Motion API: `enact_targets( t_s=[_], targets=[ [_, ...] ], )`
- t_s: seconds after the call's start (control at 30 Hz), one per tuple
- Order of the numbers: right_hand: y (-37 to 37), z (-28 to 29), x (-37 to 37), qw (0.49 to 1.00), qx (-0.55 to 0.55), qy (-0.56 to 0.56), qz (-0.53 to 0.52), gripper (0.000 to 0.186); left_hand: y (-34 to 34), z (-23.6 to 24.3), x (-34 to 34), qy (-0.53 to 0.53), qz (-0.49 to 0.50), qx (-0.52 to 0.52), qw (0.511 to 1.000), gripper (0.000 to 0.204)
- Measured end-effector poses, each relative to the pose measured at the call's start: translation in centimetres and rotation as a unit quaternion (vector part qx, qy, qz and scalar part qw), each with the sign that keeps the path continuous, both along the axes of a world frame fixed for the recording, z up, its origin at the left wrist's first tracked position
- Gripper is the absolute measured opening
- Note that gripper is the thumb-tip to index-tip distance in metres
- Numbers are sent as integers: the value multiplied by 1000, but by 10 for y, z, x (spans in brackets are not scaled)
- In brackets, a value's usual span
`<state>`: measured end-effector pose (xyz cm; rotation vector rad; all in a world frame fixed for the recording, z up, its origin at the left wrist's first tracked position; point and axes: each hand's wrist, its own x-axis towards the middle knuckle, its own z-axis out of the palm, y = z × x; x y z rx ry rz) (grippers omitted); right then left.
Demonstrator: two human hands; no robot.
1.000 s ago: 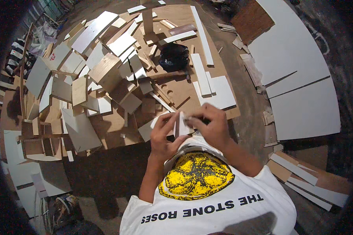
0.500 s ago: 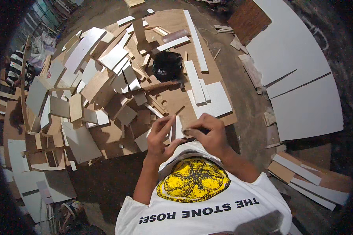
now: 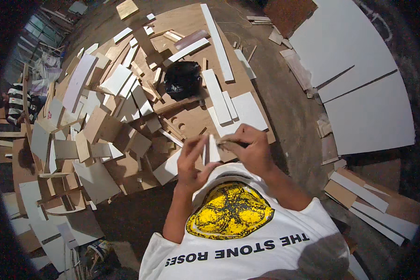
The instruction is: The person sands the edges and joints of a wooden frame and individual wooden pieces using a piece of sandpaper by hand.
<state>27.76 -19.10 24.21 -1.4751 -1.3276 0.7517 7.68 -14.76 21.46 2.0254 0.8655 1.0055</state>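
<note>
Close in front of my shirt, my left hand (image 3: 190,161) grips a small white-faced board (image 3: 213,150) that stands on edge, fingers on its far side and thumb nearer me. My right hand (image 3: 248,148) is closed in a pinch at the right side of that board. Something small and dark seems to be between its fingertips, too blurred to name. Beyond my hands, a white panel (image 3: 249,112) lies on the brown worktable (image 3: 191,114), with narrow white strips (image 3: 215,95) on it.
A large heap of board offcuts (image 3: 100,123) covers the table's left side. A black plastic bag (image 3: 182,80) sits mid-table, and a long white strip (image 3: 218,42) lies behind it. Large white panels (image 3: 368,112) and stacked strips (image 3: 373,205) lie at the right.
The view has shifted, so the tabletop sits further left. My right hand has moved slightly upward beside the board; my left hand keeps its hold.
</note>
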Motion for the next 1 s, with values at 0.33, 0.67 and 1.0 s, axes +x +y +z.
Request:
enact_targets(
  t_s=[0.33, 0.67, 1.0],
  targets=[
    [3, 12, 68, 999, 36, -23, -1, 16, 7, 23, 65, 42, 32, 57, 997, 77],
    [13, 8, 91, 997, 60, 1, 44, 16, 2, 23, 90, 54, 41, 30, 997, 76],
    [41, 19, 103, 996, 70, -18, 48, 16, 21, 22, 102, 27, 25, 21, 999, 74]
  ],
)
